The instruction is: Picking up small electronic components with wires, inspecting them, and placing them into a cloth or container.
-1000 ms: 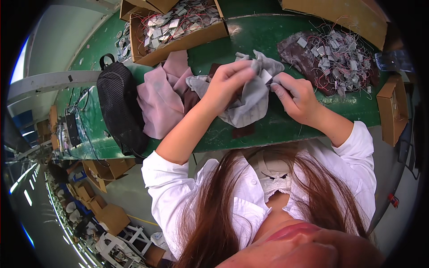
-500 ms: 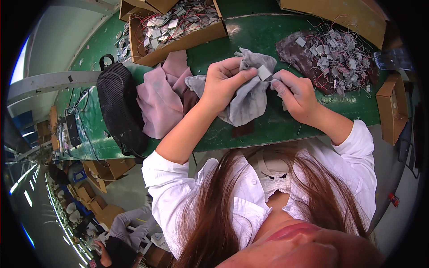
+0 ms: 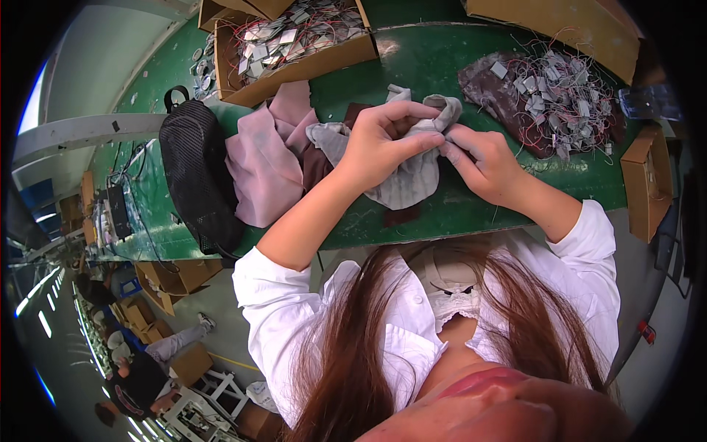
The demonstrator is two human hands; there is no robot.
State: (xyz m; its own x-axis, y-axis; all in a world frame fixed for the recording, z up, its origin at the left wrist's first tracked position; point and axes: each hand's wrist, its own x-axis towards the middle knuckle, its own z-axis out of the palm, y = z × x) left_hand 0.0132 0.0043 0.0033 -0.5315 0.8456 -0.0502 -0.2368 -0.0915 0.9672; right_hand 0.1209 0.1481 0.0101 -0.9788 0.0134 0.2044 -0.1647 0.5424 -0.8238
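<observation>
My left hand [image 3: 383, 141] is closed on a crumpled grey cloth [image 3: 409, 180], thumb pressing a fold of it toward the right. Meeting it at the fold, my right hand [image 3: 482, 163] is in a pinch, fingertips touching the left thumb's tip. What those right fingers hold is hidden. No small square plate shows between the hands; the cloth and fingers cover that spot. Right of the hands, a heap of small grey-white square plates with thin wires [image 3: 578, 103] lies on a dark stained cloth [image 3: 490, 92].
An open cardboard box [image 3: 309, 74] of similar wired plates stands at the back left of the green table [image 3: 331, 228]. Left of my hands lie a pink cloth [image 3: 265, 166] and a black mesh case [image 3: 197, 177]. A small carton [image 3: 644, 177] sits at the right edge.
The pale square plate that showed at my left thumb is now out of sight, with grey cloth folded over that spot. My right hand has moved slightly left, against the left fingertips.
</observation>
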